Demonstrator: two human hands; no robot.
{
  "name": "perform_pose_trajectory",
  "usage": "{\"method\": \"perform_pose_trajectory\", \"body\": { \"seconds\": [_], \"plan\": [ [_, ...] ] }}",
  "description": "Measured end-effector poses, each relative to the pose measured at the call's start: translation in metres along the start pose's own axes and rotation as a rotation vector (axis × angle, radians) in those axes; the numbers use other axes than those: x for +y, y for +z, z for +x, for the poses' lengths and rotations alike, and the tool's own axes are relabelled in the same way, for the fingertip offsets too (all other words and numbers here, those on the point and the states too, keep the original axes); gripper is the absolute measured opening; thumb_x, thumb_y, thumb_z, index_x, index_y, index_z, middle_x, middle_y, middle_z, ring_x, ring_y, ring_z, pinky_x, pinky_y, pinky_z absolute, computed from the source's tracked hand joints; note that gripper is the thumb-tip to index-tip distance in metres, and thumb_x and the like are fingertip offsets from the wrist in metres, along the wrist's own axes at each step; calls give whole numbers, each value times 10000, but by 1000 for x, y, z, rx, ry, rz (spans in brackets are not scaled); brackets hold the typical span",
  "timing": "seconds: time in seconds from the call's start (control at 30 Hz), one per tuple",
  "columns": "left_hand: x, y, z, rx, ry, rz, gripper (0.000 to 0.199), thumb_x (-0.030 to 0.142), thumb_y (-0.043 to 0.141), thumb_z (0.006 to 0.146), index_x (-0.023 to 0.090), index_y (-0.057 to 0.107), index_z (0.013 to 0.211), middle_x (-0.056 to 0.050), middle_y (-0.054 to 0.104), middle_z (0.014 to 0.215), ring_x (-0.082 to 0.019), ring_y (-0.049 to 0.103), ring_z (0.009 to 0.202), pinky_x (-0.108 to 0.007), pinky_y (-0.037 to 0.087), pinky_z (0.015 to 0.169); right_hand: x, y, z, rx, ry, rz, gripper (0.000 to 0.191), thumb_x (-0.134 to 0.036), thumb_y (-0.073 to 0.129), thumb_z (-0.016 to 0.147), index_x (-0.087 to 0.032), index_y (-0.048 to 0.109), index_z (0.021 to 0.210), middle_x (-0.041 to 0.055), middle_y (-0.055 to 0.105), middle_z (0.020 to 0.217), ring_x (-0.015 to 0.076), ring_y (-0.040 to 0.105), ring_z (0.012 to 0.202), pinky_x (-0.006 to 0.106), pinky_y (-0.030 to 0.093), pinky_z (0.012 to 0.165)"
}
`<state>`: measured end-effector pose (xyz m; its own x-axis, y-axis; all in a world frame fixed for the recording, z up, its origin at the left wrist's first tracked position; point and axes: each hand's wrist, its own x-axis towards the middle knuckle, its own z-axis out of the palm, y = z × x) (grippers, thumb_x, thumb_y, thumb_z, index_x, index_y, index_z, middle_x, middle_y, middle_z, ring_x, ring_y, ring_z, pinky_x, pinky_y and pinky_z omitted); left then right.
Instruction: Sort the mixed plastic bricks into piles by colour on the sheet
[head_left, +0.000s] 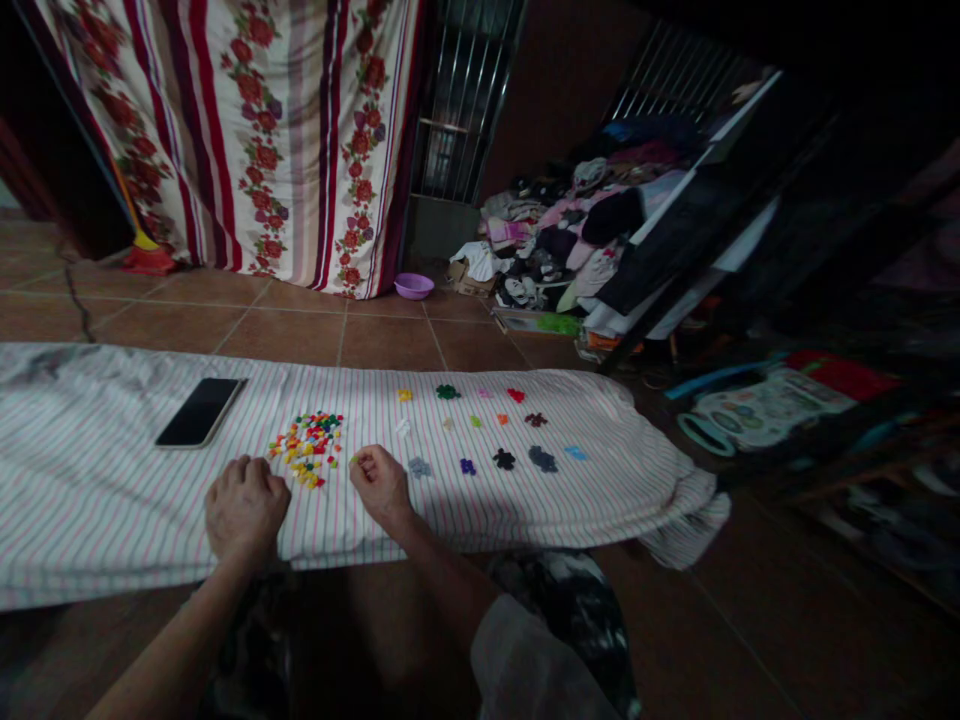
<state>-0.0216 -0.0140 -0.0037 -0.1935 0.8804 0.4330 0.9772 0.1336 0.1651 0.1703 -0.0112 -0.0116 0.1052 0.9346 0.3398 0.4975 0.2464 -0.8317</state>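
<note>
A mixed pile of small coloured pieces [309, 440], too small to name surely, lies on the striped cloth [135, 520]. My left hand [246, 507] rests at the pile's near left edge, fingers curled down. To the right of the pile, my right hand [381, 485] is closed in a pinch; a speck of yellow-green shows at its fingertips. Farther right, pieces lie in small groups by colour, among them a grey group [419, 467], a purple group [468, 467], a black group [504, 459], a dark green group [448, 392] and a red group [515, 395].
A dark-screened phone [200, 412] lies on the cloth left of the pile. Beyond the cloth are a tiled floor [300, 325], a purple basin [414, 287], a broom [148, 252] and a floral curtain [292, 130]. Heaped clothes [570, 225] stand at the back right.
</note>
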Motion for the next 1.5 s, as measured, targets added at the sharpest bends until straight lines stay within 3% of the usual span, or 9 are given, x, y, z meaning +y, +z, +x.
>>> {"method": "perform_pose_trajectory", "body": {
  "seconds": [0.1, 0.2, 0.37, 0.47, 0.57, 0.73, 1.0, 1.37, 1.5],
  "plan": [
    [1, -2, 0, -16, 2, 39, 280, 258, 349, 877, 160, 595, 967, -108, 627, 1097, -240, 564, 1030, -367, 391, 866, 8, -25, 10, 55, -41, 52, 141, -345, 542, 848, -220, 607, 851, -14, 627, 704, 123, 605, 630, 214, 472, 590],
    [3, -4, 1, -36, -12, 60, 277, 263, 357, 881, 161, 594, 983, -105, 620, 1126, -241, 559, 1042, -365, 387, 863, 27, -67, 29, 146, -25, 56, 184, -377, 532, 844, -218, 611, 890, 6, 652, 763, 134, 612, 654, 227, 487, 592],
    [5, -9, 2, -75, -9, 88, 275, 260, 359, 886, 154, 589, 993, -111, 618, 1110, -245, 563, 1016, -366, 391, 843, 69, -146, 65, 282, 103, -217, 157, -286, 531, 765, -193, 627, 847, 31, 678, 760, 166, 639, 701, 262, 496, 673],
    [7, -11, 2, -98, -20, 94, 280, 263, 357, 888, 158, 588, 1004, -105, 617, 1101, -246, 565, 1016, -365, 391, 841, 92, -180, 77, 267, 204, -413, 170, -230, 527, 754, -186, 655, 857, 44, 700, 789, 172, 649, 739, 266, 486, 722],
    [8, -11, 3, -118, -36, 90, 278, 261, 355, 886, 162, 590, 997, -96, 618, 1090, -247, 567, 1024, -365, 391, 850, 110, -198, 83, 181, 226, -549, 208, -199, 514, 778, -202, 686, 894, 41, 722, 840, 172, 655, 786, 255, 469, 747],
    [8, -10, 4, -115, -44, 79, 284, 261, 362, 881, 166, 590, 1021, -98, 615, 1114, -248, 566, 1036, -369, 393, 853, 122, -203, 91, 89, 278, -702, 274, -154, 479, 814, -223, 723, 918, 36, 738, 917, 176, 657, 834, 243, 450, 744],
    [8, -9, 5, -126, -38, 83, 307, 266, 353, 886, 160, 592, 1048, -103, 617, 1124, -256, 572, 1024, -380, 402, 852, 125, -187, 98, -6, 275, -764, 293, -153, 484, 857, -216, 742, 980, 48, 727, 1004, 173, 643, 943, 235, 446, 825],
    [8, -10, 4, -129, -56, 70, 320, 274, 342, 889, 156, 586, 1060, -108, 605, 1165, -257, 555, 1068, -381, 388, 879, 118, -189, 96, -30, 327, -798, 343, -131, 452, 860, -234, 747, 1002, 30, 724, 1045, 160, 636, 996, 221, 434, 888],
    [8, -10, 4, -125, -60, 63, 314, 269, 341, 885, 160, 584, 1051, -110, 599, 1174, -249, 550, 1070, -374, 380, 887, 118, -191, 95, 5, 306, -744, 320, -142, 488, 825, -259, 746, 973, 10, 735, 974, 160, 645, 966, 227, 450, 869]
  ]
}}
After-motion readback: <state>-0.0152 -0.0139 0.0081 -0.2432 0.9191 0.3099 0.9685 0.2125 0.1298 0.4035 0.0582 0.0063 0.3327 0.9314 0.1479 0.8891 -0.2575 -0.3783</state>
